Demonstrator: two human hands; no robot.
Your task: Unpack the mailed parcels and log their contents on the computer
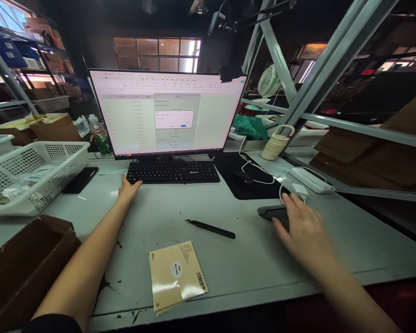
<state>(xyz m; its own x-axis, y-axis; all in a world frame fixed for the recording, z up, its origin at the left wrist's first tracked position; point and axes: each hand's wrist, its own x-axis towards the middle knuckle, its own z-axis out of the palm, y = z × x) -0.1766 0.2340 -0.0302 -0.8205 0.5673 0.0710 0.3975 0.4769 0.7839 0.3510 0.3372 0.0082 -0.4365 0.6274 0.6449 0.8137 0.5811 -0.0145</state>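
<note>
My left hand [126, 189] is at the front left corner of a black keyboard [173, 172], its thumb and forefinger spread around that corner; the other fingers are hidden. To the right, my right hand [303, 226] hovers over or touches a dark grey handheld object [273, 212], which it partly covers, so its kind is unclear. The fingers of this hand are stretched out with the thumb apart, slightly blurred. Between my arms lie a black pen [211, 228], its metal tip pointing left, and a small stack of flat cream packets [176, 277] with a barcode.
Behind the keyboard stands a lit monitor [131, 120]. A black mouse [244, 178] rests on a dark mat [229, 171] among white cables. White baskets [52, 185], a phone [81, 180] and a cardboard box [27, 273] are on the left. At right are a cream cup [275, 147] and metal framing [364, 132].
</note>
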